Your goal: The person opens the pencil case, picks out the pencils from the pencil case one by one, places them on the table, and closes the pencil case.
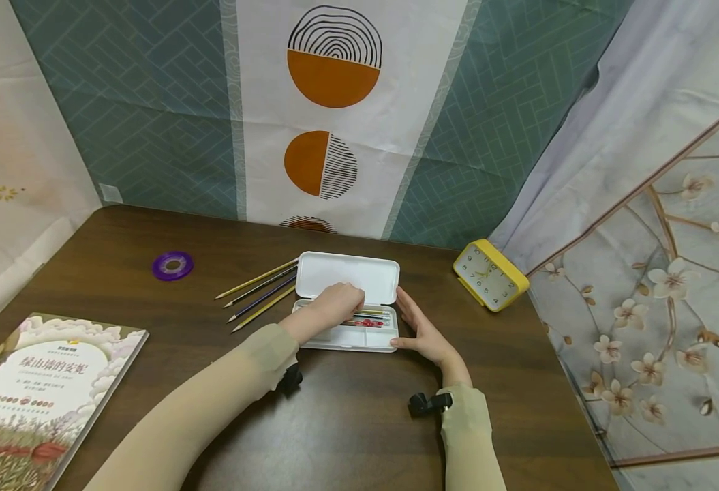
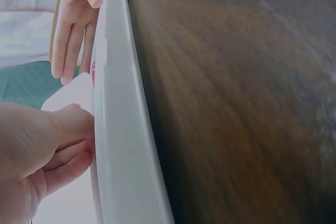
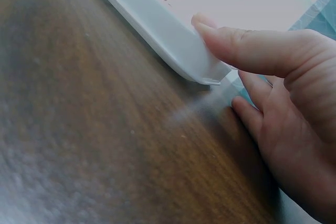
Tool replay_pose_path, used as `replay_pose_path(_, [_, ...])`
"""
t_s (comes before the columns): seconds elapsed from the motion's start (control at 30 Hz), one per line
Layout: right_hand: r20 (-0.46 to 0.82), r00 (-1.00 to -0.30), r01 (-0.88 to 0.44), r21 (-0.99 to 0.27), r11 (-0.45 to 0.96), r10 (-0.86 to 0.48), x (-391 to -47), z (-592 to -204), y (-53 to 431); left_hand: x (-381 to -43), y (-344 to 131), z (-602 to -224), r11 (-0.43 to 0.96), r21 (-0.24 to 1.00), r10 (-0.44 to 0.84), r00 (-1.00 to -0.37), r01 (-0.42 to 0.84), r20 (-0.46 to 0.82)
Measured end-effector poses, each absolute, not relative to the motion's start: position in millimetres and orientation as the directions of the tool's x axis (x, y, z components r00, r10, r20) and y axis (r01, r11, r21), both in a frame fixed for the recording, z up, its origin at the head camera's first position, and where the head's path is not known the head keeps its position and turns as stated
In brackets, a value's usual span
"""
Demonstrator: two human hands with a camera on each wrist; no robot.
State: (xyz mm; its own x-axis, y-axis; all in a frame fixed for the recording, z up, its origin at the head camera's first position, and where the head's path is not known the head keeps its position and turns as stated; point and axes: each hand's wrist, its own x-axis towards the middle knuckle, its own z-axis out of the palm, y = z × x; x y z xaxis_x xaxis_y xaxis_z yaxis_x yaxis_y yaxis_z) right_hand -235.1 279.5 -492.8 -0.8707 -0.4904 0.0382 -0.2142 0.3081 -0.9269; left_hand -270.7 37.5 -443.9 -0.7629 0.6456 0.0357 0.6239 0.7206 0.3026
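Observation:
A white hinged case (image 1: 349, 339) lies on the table with its lid (image 1: 349, 269) standing open at the back. Several pencils (image 1: 373, 312) and small red items (image 1: 368, 323) lie in its compartments. My left hand (image 1: 337, 303) reaches down into the case from the left, fingers bent, with the fingertips hidden behind the front wall in the left wrist view; I cannot tell whether they pinch a pencil. At the case's right end is my right hand (image 1: 423, 335), its fingers spread and fairly straight. Its thumb (image 3: 239, 45) touches the near right corner.
Left of the case, several loose pencils (image 1: 261, 308) lie side by side. A purple tape roll (image 1: 164, 275) sits farther left, and a book (image 1: 46, 395) lies near the left edge. A yellow clock (image 1: 491, 275) stands at the back right, before the patterned curtain (image 1: 672, 327).

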Motion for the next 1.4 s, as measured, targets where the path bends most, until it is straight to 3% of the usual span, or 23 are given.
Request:
replay_pose_path(0.57, [0.036,-0.869,-0.216,-0.925,0.312,-0.493,-234.6,-492.7,280.9,-267.6,35.5,-444.9,0.708,0.342,0.643,-0.764,0.618,0.051])
replay_pose_path(1.4, [0.055,-0.861,-0.245,-0.916,0.317,-0.506,-235.8,-496.5,282.0,-270.4,36.5,-441.3,0.711,0.286,0.656,-0.752,0.643,0.059])
